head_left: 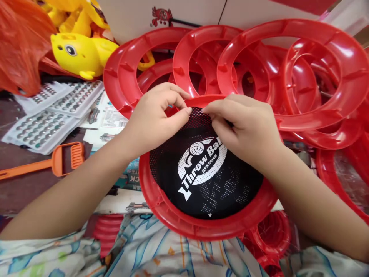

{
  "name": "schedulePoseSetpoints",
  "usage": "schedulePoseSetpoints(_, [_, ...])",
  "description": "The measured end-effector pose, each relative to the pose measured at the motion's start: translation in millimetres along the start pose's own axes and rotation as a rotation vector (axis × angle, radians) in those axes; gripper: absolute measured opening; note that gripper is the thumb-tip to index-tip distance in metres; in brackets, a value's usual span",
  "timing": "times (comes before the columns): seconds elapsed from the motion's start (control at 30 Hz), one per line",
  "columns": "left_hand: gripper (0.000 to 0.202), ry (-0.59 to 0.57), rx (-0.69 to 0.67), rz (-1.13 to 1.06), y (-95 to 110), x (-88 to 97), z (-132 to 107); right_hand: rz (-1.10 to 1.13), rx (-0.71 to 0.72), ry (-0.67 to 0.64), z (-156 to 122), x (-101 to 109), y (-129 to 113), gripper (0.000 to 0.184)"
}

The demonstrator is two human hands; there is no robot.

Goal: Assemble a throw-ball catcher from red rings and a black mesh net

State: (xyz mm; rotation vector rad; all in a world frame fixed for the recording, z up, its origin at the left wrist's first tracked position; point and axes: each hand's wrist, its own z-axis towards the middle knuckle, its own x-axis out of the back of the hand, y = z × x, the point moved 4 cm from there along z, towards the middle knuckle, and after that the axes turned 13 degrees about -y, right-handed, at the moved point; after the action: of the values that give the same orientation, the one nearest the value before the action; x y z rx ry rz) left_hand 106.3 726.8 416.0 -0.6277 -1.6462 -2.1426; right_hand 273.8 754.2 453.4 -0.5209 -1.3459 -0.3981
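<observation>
A black mesh net (201, 184) with white "Throw Ball" print lies across a red plastic ring (207, 231) in front of me, near my lap. At the ring's far side, my left hand (161, 115) pinches the net's edge between thumb and forefinger. My right hand (242, 127) closes on the same edge just to the right, its fingertips near the left hand's. The remaining fingers of both hands curl over the rim. Part of the print is covered by the right hand.
Several red rings (291, 123) lean in a heap behind the hands. A yellow toy duck (80, 54) and an orange plastic bag (23, 46) are at the back left. Plastic trays (43, 130) of small round parts and an orange toy shovel (57, 161) lie on the left.
</observation>
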Motion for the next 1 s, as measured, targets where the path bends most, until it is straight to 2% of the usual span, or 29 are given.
schedulePoseSetpoints(0.13, [0.01,-0.022,0.059,-0.059,-6.5,0.5,0.4,-0.116,0.068,0.015,-3.0,-3.2,-4.1,0.037])
schedulePoseSetpoints(0.4, [0.011,-0.018,0.082,-0.086,-5.7,-0.8,-1.8,-0.204,0.029,-0.055,-4.9,-9.6,-5.3,0.043])
schedulePoseSetpoints(0.8, [0.013,-0.019,0.086,-0.07,-5.0,-4.0,-1.2,-0.242,0.028,-0.097,-4.1,-11.6,-6.4,0.042])
schedulePoseSetpoints(1.0, [0.011,-0.015,0.141,-0.052,-6.2,-5.4,-0.8,-0.332,0.065,-0.114,-6.9,-13.8,-7.9,0.037])
